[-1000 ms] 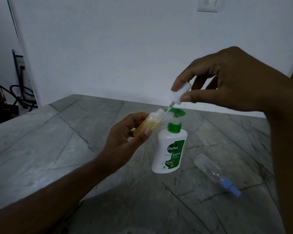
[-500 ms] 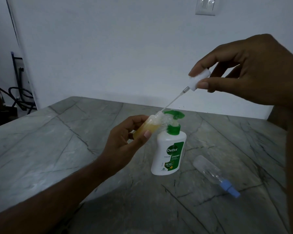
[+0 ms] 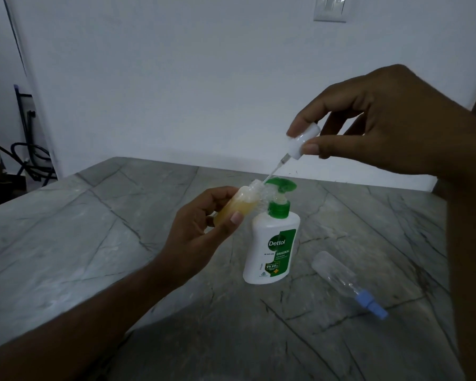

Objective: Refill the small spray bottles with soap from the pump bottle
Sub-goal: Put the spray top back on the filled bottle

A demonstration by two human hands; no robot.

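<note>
My left hand (image 3: 201, 232) grips a small clear spray bottle (image 3: 242, 203) partly filled with yellowish soap, tilted with its open neck beside the pump spout. My right hand (image 3: 374, 127) pinches the bottle's white spray cap (image 3: 302, 141) up and to the right; the cap's thin dip tube (image 3: 272, 173) slants down, its lower end at the bottle's mouth. The white pump bottle (image 3: 272, 248) with a green pump head stands upright on the grey marble table (image 3: 94, 243). A second small spray bottle (image 3: 341, 279), clear with a blue cap, lies on its side to the right.
A white wall rises behind the table, with a light switch plate (image 3: 330, 8) high up. Dark cables and a stand (image 3: 30, 155) sit on the floor at the far left, beyond the table's left edge.
My right hand has lifted the white cap up and to the right, drawing the dip tube almost fully from the bottle. The left hand and the bottle have stayed nearly still.
</note>
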